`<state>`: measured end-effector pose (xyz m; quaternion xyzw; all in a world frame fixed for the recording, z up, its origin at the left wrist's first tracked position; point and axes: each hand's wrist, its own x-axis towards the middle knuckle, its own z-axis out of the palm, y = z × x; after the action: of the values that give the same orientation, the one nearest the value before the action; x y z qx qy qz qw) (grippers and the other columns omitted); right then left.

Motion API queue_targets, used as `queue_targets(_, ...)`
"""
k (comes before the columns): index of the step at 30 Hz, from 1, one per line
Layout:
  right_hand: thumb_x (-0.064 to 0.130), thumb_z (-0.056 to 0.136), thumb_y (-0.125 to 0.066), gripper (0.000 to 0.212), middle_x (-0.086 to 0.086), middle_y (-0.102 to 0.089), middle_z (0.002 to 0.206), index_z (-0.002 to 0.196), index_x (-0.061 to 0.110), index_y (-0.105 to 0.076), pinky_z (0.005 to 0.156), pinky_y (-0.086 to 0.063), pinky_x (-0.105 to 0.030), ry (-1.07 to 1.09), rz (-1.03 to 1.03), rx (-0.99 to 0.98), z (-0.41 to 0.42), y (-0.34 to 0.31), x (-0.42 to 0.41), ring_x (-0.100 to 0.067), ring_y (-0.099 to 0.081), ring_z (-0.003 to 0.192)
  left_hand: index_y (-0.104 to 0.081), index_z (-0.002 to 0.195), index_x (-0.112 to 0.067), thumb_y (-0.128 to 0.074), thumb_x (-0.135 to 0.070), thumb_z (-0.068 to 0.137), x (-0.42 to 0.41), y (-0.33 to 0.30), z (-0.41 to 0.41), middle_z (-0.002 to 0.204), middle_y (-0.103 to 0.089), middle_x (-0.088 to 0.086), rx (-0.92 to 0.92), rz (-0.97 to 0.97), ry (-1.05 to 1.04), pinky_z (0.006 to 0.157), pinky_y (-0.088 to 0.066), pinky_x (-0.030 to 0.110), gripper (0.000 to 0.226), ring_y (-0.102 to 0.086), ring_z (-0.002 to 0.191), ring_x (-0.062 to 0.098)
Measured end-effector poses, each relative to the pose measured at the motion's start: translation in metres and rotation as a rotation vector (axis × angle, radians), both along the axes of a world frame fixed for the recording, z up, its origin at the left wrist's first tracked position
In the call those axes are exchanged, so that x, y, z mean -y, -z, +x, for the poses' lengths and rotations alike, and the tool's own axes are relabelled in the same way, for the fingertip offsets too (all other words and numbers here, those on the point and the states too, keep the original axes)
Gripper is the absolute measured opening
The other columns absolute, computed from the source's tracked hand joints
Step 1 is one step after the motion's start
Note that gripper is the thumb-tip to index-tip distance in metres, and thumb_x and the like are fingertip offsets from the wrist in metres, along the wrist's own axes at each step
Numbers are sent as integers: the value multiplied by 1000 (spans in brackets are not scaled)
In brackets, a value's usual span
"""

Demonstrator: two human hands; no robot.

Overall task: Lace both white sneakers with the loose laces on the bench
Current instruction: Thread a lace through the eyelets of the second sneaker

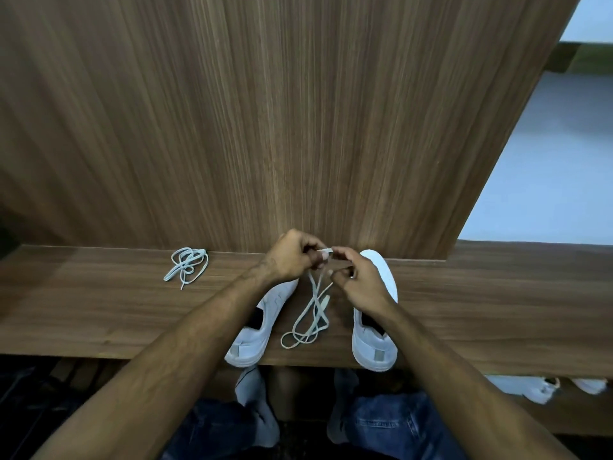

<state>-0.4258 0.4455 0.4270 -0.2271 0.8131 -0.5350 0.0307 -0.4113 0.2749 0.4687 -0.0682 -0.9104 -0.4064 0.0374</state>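
Observation:
Two white sneakers stand on the wooden bench [99,310], heels toward me: the left sneaker [257,330] and the right sneaker [373,340]. Between them a white lace [311,317] hangs down in loose loops onto the bench. My left hand [292,257] and my right hand [358,280] are raised close together above the shoes, each pinching the upper part of this lace near its tip. A second white lace [189,265] lies bunched on the bench to the left, apart from both hands.
A tall wooden panel [265,111] rises right behind the bench. More white shoes [530,388] sit on a lower shelf at the right. My knees in blue jeans and grey socks show below the bench's front edge.

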Motion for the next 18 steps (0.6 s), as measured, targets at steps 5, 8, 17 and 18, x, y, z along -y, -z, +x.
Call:
queue_targets(5,15,91,-61,19,6,-62,63,74,22,-65,60,-46,-28,123,62,-23,-13,3,5,-9,-55,59,-73,88,-8,-65,-16,91,12,1,6,63,-66,-3,5,26,-14,64,-49,21,12,-59,59,5)
queue_targets(8,7,91,-55,26,-3,-64,67,71,20,-66,54,-53,-31,360,-59,89,-24,2,-15,-21,-62,57,-72,88,-7,-63,-15,93,34,12,11,62,-64,0,66,81,-93,56,-45,15,14,-56,54,2)
queue_targets(17,-4,91,-41,20,-9,-54,64,87,13,-53,40,-50,-25,686,-580,492,-34,-4,-50,-11,-49,38,-72,86,-5,-62,-13,93,72,31,10,69,-68,15,6,156,-306,73,-53,28,15,-62,63,14)
queue_targets(18,-5,92,-40,24,-10,-58,69,100,14,-51,43,-51,-27,616,-520,480,-30,-5,-43,-15,-54,43,-71,86,-7,-62,-15,93,67,30,9,66,-67,11,-6,153,-291,69,-52,27,14,-62,60,12)
